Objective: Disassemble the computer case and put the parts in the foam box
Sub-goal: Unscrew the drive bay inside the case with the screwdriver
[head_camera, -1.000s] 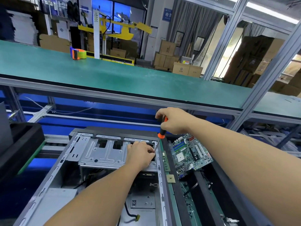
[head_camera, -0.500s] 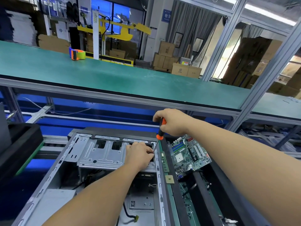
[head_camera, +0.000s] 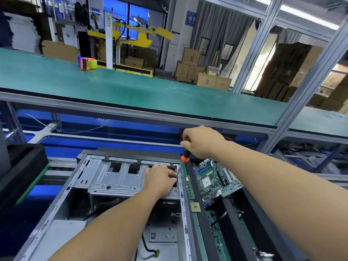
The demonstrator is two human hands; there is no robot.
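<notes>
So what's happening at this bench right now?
A person is taking apart an open computer case. The right hand grips an orange-and-black screwdriver, its tip down at the metal drive cage, where the left hand steadies it. A removed motherboard lies in the foam box alongside.

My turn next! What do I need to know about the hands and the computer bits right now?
Right hand grips the orange-and-black screwdriver, its tip down at the far right corner of the metal drive cage.
Left hand rests on that cage, fingers curled by the tip; whether it pinches anything is hidden.
Computer case lies open, cage and cables inside.
Done: motherboard is out, lying right of the case, with a memory stick and a chip on the black strip beside it.
Left: free the cage, remove the rest, put the parts into the foam box.
</notes>
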